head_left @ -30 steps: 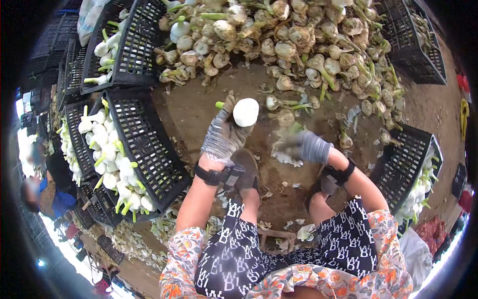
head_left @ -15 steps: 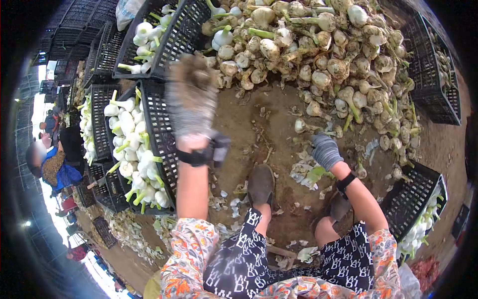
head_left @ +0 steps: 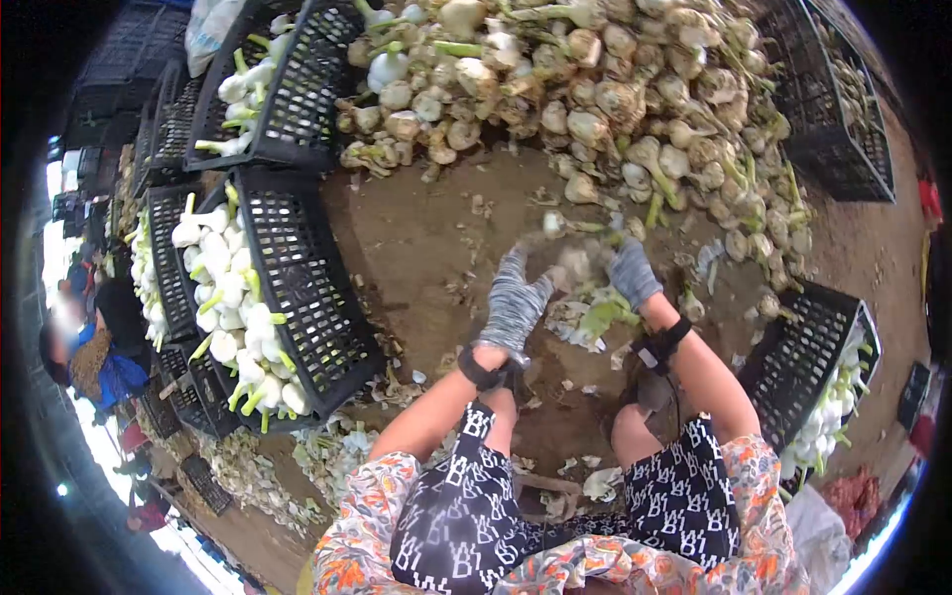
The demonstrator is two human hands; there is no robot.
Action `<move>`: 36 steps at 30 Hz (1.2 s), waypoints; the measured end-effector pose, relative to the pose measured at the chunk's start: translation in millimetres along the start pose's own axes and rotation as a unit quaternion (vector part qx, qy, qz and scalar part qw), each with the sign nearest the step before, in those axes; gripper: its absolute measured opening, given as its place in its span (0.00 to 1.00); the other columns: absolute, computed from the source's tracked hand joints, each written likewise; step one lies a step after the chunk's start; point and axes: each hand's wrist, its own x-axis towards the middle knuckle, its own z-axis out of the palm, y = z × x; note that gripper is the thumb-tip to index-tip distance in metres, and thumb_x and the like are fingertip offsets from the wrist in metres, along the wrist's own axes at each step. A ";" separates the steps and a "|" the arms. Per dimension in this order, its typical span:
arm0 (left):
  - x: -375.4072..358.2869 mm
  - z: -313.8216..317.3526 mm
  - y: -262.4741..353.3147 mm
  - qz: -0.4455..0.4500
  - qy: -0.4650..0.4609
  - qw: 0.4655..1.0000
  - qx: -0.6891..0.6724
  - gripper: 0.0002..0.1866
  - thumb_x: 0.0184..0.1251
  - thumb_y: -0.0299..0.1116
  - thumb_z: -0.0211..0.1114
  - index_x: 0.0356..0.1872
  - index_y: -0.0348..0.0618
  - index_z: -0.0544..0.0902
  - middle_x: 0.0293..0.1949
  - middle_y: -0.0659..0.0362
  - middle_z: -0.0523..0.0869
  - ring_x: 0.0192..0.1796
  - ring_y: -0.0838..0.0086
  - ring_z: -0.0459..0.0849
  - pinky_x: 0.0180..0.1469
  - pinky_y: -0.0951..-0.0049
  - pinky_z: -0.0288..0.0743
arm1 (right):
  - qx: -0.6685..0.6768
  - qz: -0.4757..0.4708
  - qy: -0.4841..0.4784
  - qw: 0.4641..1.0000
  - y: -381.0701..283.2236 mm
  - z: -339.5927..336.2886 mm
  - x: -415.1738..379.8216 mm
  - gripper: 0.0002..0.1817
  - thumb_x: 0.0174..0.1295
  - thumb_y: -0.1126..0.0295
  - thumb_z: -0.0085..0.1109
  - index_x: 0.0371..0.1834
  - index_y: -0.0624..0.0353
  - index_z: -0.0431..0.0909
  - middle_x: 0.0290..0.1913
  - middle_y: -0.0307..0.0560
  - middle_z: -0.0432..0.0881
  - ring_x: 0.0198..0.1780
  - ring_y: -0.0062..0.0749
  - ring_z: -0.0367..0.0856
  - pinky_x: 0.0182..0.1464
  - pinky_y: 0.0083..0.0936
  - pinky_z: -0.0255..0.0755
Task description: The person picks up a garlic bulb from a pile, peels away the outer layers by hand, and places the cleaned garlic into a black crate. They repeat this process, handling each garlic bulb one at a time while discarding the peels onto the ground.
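My left hand (head_left: 516, 305), in a grey knit glove, is low over the dirt floor, its thumb and fingers apart, holding nothing visible. My right hand (head_left: 633, 276), gloved too, is just to its right; motion blur hides its fingertips. Between the two hands is a pale, smeared shape (head_left: 575, 268) that I cannot make out. A garlic bulb (head_left: 553, 223) with a short stem lies beyond them on the ground. Farther off spreads a large pile of soil-stained garlic (head_left: 620, 99). Loose peel and a green leaf (head_left: 600, 319) lie below the hands.
Black crates with white garlic (head_left: 230, 288) line the left side, and another crate (head_left: 808, 372) stands at the lower right. A tall crate (head_left: 838, 109) is at the upper right. At the far left sits a person in blue (head_left: 114, 372). My knees and feet are below.
My left hand has come down from the upper left, beside the crates, to near my right hand. The brown blur at its fingers is gone. The view has shifted, moving the scene leftward.
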 end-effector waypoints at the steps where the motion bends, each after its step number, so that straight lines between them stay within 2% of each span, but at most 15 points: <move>1: -2.1 -3.4 25.9 0.114 -0.046 0.988 0.088 0.34 0.49 0.34 0.72 0.58 0.37 0.67 0.55 0.54 0.73 0.56 0.71 0.71 0.59 0.70 0.64 | -0.124 0.046 0.015 0.991 -30.5 -6.3 -8.8 0.15 0.56 0.67 0.54 0.46 0.60 0.75 0.39 0.55 0.79 0.39 0.48 0.76 0.42 0.37 0.69; 3: -2.0 7.8 25.7 0.106 -0.131 0.985 -0.036 0.40 0.46 0.36 0.73 0.61 0.38 0.63 0.59 0.53 0.69 0.60 0.68 0.67 0.62 0.69 0.61 | -0.124 0.038 -0.024 0.991 -30.8 -13.8 -17.7 0.15 0.57 0.66 0.54 0.46 0.61 0.75 0.38 0.54 0.79 0.38 0.50 0.75 0.43 0.36 0.69; 5: -3.5 15.6 34.9 0.099 -0.178 0.964 -0.169 0.43 0.43 0.39 0.75 0.62 0.40 0.63 0.60 0.54 0.68 0.61 0.69 0.67 0.63 0.68 0.61 | -0.259 -0.120 -0.031 0.958 -43.1 -20.0 -29.6 0.17 0.59 0.63 0.54 0.46 0.64 0.74 0.38 0.50 0.79 0.39 0.41 0.76 0.45 0.31 0.69; 6: -5.6 16.4 45.5 0.082 -0.195 0.954 -0.213 0.41 0.44 0.30 0.74 0.62 0.43 0.63 0.57 0.56 0.70 0.59 0.70 0.67 0.62 0.69 0.61 | -0.322 -0.197 -0.017 0.926 -49.7 -23.0 -36.1 0.18 0.59 0.62 0.55 0.46 0.65 0.73 0.38 0.48 0.80 0.40 0.37 0.76 0.46 0.28 0.69; 7: -7.7 17.2 51.0 0.074 -0.200 0.946 -0.246 0.40 0.45 0.29 0.74 0.61 0.43 0.62 0.57 0.56 0.70 0.59 0.70 0.68 0.62 0.69 0.61 | -0.096 -0.118 -0.022 0.988 -63.2 -21.9 -42.9 0.19 0.59 0.61 0.55 0.47 0.65 0.73 0.38 0.47 0.80 0.40 0.33 0.76 0.46 0.26 0.69; 8: -8.5 18.3 55.4 0.068 -0.203 0.937 -0.277 0.40 0.45 0.29 0.73 0.61 0.42 0.62 0.57 0.57 0.70 0.58 0.70 0.69 0.62 0.69 0.62 | 0.136 -0.037 -0.025 0.990 -77.9 -22.1 -49.3 0.19 0.60 0.60 0.56 0.47 0.65 0.73 0.38 0.45 0.79 0.40 0.28 0.75 0.46 0.24 0.69; 9: -9.0 19.5 59.7 0.087 -0.206 0.939 -0.262 0.40 0.45 0.29 0.73 0.62 0.42 0.62 0.57 0.57 0.70 0.59 0.70 0.68 0.62 0.69 0.62 | 0.042 -0.031 -0.035 0.998 -93.0 -23.5 -57.5 0.21 0.58 0.60 0.58 0.46 0.66 0.73 0.38 0.41 0.78 0.40 0.19 0.72 0.45 0.20 0.69; 12: -9.9 22.9 61.9 0.127 -0.211 0.942 -0.229 0.41 0.46 0.30 0.73 0.63 0.43 0.61 0.58 0.58 0.70 0.60 0.71 0.67 0.62 0.69 0.61 | 0.040 -0.124 0.055 0.990 -92.4 -16.6 -64.1 0.21 0.56 0.60 0.61 0.44 0.68 0.73 0.37 0.41 0.79 0.38 0.18 0.73 0.43 0.19 0.70; 17: -12.3 24.9 61.4 0.143 -0.194 0.949 -0.205 0.42 0.47 0.38 0.73 0.64 0.43 0.61 0.60 0.54 0.69 0.62 0.66 0.67 0.63 0.64 0.61 | 0.077 -0.106 0.021 0.991 -92.0 -23.8 -63.3 0.15 0.57 0.66 0.59 0.41 0.67 0.76 0.34 0.40 0.80 0.36 0.19 0.73 0.42 0.21 0.70; 23: -10.4 23.1 52.4 0.062 -0.217 0.946 -0.234 0.46 0.44 0.42 0.74 0.65 0.42 0.59 0.59 0.56 0.69 0.62 0.69 0.66 0.63 0.68 0.60 | 0.043 -0.043 0.004 0.998 -97.2 -30.6 -66.8 0.12 0.57 0.68 0.59 0.39 0.65 0.78 0.34 0.42 0.82 0.35 0.19 0.74 0.41 0.21 0.71; 26: -11.4 13.5 60.6 -0.086 -0.248 0.906 -0.332 0.43 0.48 0.47 0.71 0.63 0.42 0.61 0.57 0.56 0.71 0.57 0.71 0.71 0.56 0.71 0.68 | 0.069 -0.054 -0.040 0.995 -97.3 -35.2 -71.5 0.11 0.56 0.70 0.59 0.41 0.64 0.78 0.35 0.42 0.82 0.36 0.19 0.74 0.42 0.21 0.71; 27: -3.8 18.0 50.6 -0.074 -0.255 0.890 -0.370 0.39 0.52 0.52 0.67 0.62 0.43 0.62 0.53 0.55 0.74 0.46 0.72 0.79 0.41 0.77 0.76 | 0.066 -0.059 -0.041 0.995 -97.9 -35.3 -73.1 0.11 0.56 0.71 0.59 0.41 0.64 0.78 0.35 0.41 0.82 0.37 0.18 0.75 0.42 0.21 0.71; 30: -11.8 15.3 65.4 -0.203 -0.227 0.820 -0.485 0.33 0.60 0.56 0.56 0.57 0.38 0.68 0.43 0.53 0.80 0.35 0.74 0.82 0.33 0.79 0.78 | 0.055 -0.067 -0.047 0.995 -96.5 -34.8 -76.9 0.12 0.56 0.72 0.59 0.43 0.63 0.77 0.35 0.40 0.82 0.37 0.17 0.75 0.42 0.20 0.71; 33: -2.0 9.5 54.9 -0.288 -0.234 0.836 -0.404 0.29 0.60 0.58 0.53 0.46 0.39 0.76 0.30 0.57 0.83 0.19 0.78 0.78 0.16 0.82 0.69 | 0.052 -0.054 -0.068 0.995 -94.1 -33.6 -80.4 0.12 0.56 0.72 0.59 0.43 0.62 0.77 0.35 0.39 0.81 0.37 0.17 0.75 0.42 0.19 0.71; 36: 5.0 15.5 69.1 -0.382 -0.157 0.886 -0.209 0.29 0.60 0.62 0.51 0.37 0.43 0.81 0.25 0.59 0.83 0.13 0.80 0.74 0.10 0.80 0.60 | 0.062 -0.018 -0.102 0.993 -100.4 -31.9 -88.5 0.12 0.55 0.71 0.58 0.42 0.62 0.78 0.34 0.38 0.81 0.37 0.17 0.75 0.43 0.18 0.70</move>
